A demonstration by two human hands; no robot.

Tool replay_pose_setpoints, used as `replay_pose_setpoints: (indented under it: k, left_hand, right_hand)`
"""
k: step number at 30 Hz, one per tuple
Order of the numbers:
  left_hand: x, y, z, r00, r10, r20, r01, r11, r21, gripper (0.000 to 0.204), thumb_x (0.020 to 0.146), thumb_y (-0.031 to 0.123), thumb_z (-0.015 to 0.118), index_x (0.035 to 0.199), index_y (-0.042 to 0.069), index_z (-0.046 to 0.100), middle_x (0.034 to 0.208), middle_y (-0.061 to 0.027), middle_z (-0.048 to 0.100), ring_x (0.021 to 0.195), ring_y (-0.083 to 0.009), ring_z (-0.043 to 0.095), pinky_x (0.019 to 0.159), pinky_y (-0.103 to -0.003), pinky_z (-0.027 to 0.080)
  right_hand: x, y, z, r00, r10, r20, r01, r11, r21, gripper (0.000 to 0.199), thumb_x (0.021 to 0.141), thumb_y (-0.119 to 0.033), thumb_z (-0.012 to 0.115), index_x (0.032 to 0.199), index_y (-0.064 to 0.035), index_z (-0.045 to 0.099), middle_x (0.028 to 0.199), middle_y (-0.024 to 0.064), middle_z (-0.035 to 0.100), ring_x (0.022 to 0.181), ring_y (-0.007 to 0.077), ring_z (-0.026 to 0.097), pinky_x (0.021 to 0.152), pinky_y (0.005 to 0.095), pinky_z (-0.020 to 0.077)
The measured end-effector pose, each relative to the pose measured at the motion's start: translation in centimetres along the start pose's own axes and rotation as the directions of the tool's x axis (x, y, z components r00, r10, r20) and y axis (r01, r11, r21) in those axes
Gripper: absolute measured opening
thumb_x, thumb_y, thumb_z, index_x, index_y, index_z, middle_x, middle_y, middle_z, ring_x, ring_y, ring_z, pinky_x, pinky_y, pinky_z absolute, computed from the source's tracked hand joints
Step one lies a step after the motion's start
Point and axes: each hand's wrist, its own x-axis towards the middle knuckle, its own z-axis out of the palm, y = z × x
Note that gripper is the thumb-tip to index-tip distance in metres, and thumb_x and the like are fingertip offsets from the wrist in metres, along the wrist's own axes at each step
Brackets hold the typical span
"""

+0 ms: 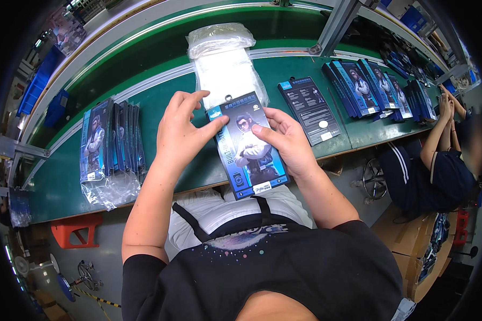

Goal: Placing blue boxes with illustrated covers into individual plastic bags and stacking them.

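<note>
A flat dark blue retail box [250, 150] with a hanging tab and a printed figure on its front is tilted in front of me, above my lap. My right hand [286, 140] grips its right edge, thumb pressed on the front. My left hand [185, 125] is at the upper left corner; its thumb touches the front while the index finger stands apart from it. Just behind the box lies a stack of clear plastic bags [222, 75], with a bunched clear bundle [219, 37] at its far end. To the right, a similar box [309, 109] lies back side up.
Several boxes in clear bags [110, 142] stand at the left of the green table [163, 125]. More boxes [359, 88] lean in a row at the right, near a co-worker's arms [439, 125]. A metal post [340, 27] rises behind. A red stool [76, 232] and a carton [407, 241] are below.
</note>
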Motion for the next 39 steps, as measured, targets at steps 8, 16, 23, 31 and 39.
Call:
replay_pose_setpoints:
  k: [8,16,23,31,39]
  left_hand:
    - [1.0,-1.9,0.0,0.996,-0.015,0.085,0.028,0.987,-0.155,0.012,0.082,0.001,0.062,0.092,0.000,0.066,0.083,-0.0105,0.063,0.070,-0.0216,0.061,0.064,-0.029,0.049]
    - [0.0,0.3,-0.2,0.970,0.166,0.179,-0.128,0.970,-0.208,0.012,0.079,-0.001,0.064,0.091,-0.001,0.067,0.081,-0.0087,0.064,0.076,-0.0158,0.062,0.068,-0.027,0.049]
    - [-0.3,-0.9,0.4,0.772,-0.503,0.389,0.606,0.398,-0.689,0.046,0.089,0.034,0.061,0.114,-0.004,0.055,0.092,-0.0104,0.065,0.083,-0.0173,0.065,0.076,-0.032,0.053]
    - [-0.9,1.7,2.0,0.723,-0.270,0.636,0.553,-0.326,-0.767,0.036,0.089,0.016,0.061,0.117,-0.005,0.051,0.107,-0.0138,0.062,0.095,-0.0201,0.063,0.084,-0.034,0.053]
    - [-1.4,2.9,0.3,0.724,-0.430,0.539,0.564,-0.081,-0.822,0.029,0.081,0.003,0.066,0.107,-0.004,0.056,0.095,-0.0113,0.065,0.080,-0.0174,0.065,0.074,-0.032,0.054]
  right_hand:
    - [-0.5,-0.1,-0.7,0.999,-0.035,-0.002,0.035,0.996,0.085,0.052,0.087,-0.007,0.061,0.132,0.0079,0.038,0.116,0.0160,0.056,0.105,0.0155,0.056,0.087,0.0269,0.0473]
    - [-0.3,0.4,-1.0,0.984,-0.092,-0.150,0.093,0.996,0.004,0.037,0.086,-0.009,0.064,0.115,0.0058,0.047,0.105,0.0135,0.058,0.094,0.0136,0.058,0.080,0.0255,0.0490]
    - [-1.6,-1.1,0.3,0.989,-0.092,-0.112,0.108,0.984,0.144,0.022,0.084,-0.006,0.066,0.100,0.0020,0.052,0.094,0.0106,0.063,0.083,0.0104,0.060,0.074,0.0239,0.0497]
    - [-2.1,-0.3,1.8,0.992,-0.125,-0.022,0.126,0.989,0.082,0.034,0.087,-0.006,0.063,0.117,0.0062,0.051,0.102,0.0110,0.061,0.089,0.0111,0.060,0.077,0.0241,0.0497]
    - [-2.7,-0.2,1.8,0.996,-0.091,0.004,0.091,0.995,-0.037,0.064,0.083,-0.004,0.067,0.134,0.0057,0.030,0.102,0.0126,0.058,0.088,0.0131,0.061,0.074,0.0238,0.0505]
